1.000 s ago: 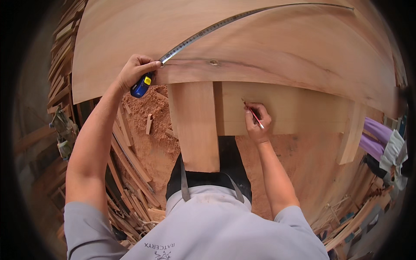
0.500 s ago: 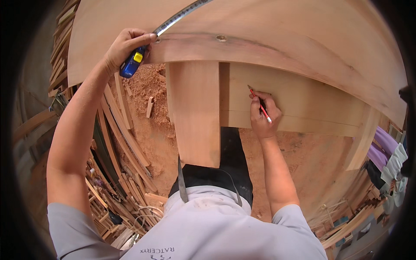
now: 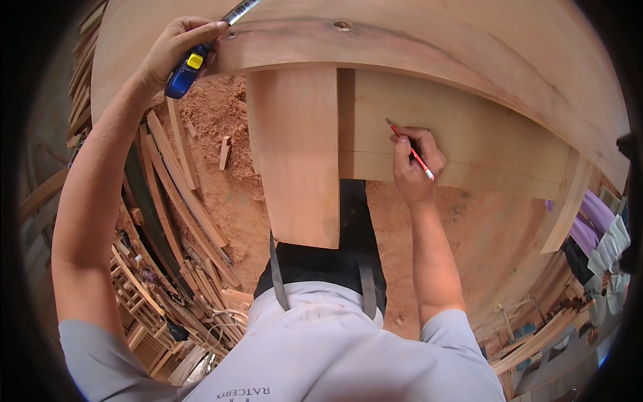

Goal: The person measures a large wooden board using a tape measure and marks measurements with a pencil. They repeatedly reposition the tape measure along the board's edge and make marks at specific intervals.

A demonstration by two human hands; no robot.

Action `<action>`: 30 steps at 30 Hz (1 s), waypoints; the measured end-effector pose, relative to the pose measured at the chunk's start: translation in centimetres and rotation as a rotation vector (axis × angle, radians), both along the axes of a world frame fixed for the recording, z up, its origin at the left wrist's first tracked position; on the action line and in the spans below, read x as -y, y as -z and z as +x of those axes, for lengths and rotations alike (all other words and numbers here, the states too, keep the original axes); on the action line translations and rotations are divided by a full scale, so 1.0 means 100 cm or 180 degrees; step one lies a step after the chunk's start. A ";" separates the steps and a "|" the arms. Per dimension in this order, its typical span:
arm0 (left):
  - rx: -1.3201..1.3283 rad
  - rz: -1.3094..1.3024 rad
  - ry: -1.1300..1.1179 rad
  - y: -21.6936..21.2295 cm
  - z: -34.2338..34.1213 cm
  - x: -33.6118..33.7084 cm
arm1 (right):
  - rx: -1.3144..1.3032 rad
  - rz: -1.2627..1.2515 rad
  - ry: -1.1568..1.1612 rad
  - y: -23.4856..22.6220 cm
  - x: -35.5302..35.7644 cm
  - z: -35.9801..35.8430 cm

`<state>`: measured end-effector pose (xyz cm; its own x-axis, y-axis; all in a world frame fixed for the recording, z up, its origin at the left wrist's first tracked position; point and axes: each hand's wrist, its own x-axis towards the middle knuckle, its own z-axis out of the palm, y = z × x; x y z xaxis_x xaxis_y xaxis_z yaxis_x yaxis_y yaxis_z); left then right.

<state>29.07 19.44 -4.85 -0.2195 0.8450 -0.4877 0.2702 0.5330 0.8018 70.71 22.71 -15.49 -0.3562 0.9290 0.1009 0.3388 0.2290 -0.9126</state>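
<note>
My left hand [image 3: 175,48] grips a blue and yellow tape measure [image 3: 185,70] at the near left edge of a wide wooden board [image 3: 469,53]. Its metal blade [image 3: 241,10] runs up and away over the board and out of view. My right hand [image 3: 415,161] holds a red pencil [image 3: 410,149] with its tip on a lower wooden panel [image 3: 482,144] under the board. A thick wooden leg [image 3: 295,154] stands between my two hands.
Sawdust covers the floor [image 3: 469,228] below. Curved wooden strips and offcuts [image 3: 181,201] are heaped at the left. More timber pieces [image 3: 536,335] lie at the lower right, with folded cloth [image 3: 603,234] at the right edge.
The view has tilted down and closer, so the board and both hands sit higher and larger. My left hand keeps the tape at the board's edge; my right hand keeps the pencil on the panel.
</note>
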 end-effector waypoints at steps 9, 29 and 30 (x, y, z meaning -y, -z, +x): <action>0.0040 0.0028 0.0155 0.001 -0.002 -0.001 | -0.0217 -0.0087 0.0169 0.013 0.000 -0.005; 0.0054 0.0044 0.0064 -0.001 0.002 -0.001 | -0.0068 0.0208 0.0206 0.011 -0.001 -0.008; 0.0050 0.0051 0.0051 0.000 0.001 0.000 | -0.0126 0.0101 0.0300 0.012 -0.001 -0.007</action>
